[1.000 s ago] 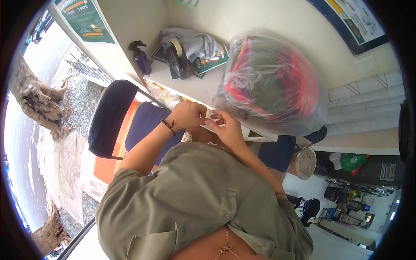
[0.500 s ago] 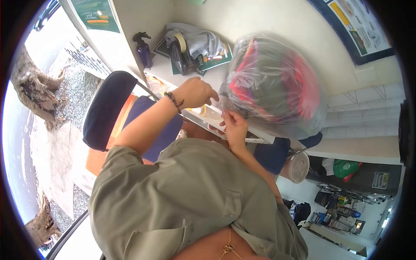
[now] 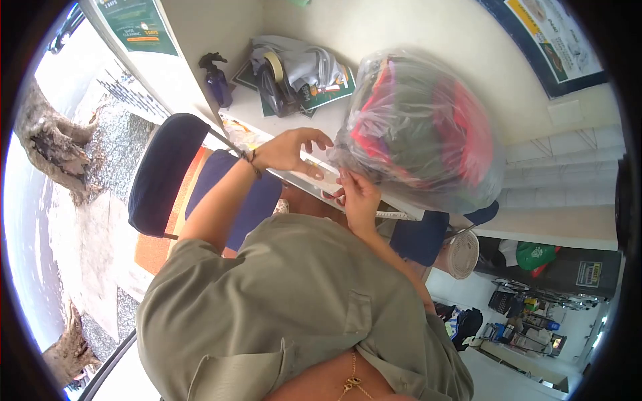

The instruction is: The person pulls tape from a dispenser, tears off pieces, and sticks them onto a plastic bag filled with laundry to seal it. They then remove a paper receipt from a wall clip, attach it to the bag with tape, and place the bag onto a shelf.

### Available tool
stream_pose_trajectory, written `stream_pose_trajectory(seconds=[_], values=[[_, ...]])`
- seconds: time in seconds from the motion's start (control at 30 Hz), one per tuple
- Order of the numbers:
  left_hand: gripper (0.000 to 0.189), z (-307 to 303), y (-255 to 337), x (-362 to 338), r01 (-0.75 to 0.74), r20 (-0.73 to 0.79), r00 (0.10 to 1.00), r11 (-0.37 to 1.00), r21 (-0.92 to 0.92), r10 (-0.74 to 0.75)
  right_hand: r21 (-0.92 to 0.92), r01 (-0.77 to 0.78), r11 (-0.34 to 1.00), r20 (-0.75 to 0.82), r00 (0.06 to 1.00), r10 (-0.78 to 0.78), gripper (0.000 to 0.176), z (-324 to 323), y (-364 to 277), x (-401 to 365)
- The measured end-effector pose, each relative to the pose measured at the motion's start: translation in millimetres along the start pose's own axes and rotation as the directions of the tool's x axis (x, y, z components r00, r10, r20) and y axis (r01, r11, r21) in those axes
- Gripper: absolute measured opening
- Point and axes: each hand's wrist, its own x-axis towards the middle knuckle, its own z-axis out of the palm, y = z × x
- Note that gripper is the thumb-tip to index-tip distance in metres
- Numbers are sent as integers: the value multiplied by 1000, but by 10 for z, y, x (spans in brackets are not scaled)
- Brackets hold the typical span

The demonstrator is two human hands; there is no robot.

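A large clear plastic bag [image 3: 428, 127] stuffed with red, green and dark cloth sits on the counter, its crumpled end pointing at my hands. My left hand [image 3: 294, 150], a dark beaded bracelet at its wrist, hovers left of that end with fingers bent and apart, holding nothing visible. Close to the bag's crumpled end, my right hand [image 3: 361, 197] has thumb and fingertips pinched together. What lies in the pinch is too small to make out. Below both hands is an open drawer [image 3: 328, 175] with some items inside, partly hidden.
A tape dispenser [image 3: 277, 87], a folded grey cloth [image 3: 314, 60] and green printed sheets [image 3: 328, 97] lie at the back of the counter. A dark spray bottle [image 3: 215, 80] stands at its left. Dark-blue chairs [image 3: 167, 174] and a round woven-lidded basket [image 3: 460, 255] stand nearby.
My left hand has lowered slightly and turned, its fingers spreading away from the bag's crumpled end. My right hand stays pinched in nearly the same place.
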Motion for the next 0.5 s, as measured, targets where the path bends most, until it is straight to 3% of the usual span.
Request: stream_pose_trajectory(seconds=[0.17,0.27,0.3,0.43,0.5], values=[[11,225,-348,-71,180,-78,976,957,-225,-202,62,-109,992,-6,994,109,26,16,-29,14],[13,131,-295,88,168,-170,970,984,-66,-177,141,-157,977,-32,986,163,27,56,-80,24],[12,145,-391,172,-8,-255,967,1000,-18,3,171,-179,969,-56,980,191,27,82,-87,36],[9,184,-336,463,-58,-308,943,973,225,128,245,-258,934,-140,944,298,30,159,-65,89],[11,304,-342,527,-37,-342,931,967,250,124,227,-191,955,-178,956,234,30,143,-7,94]])
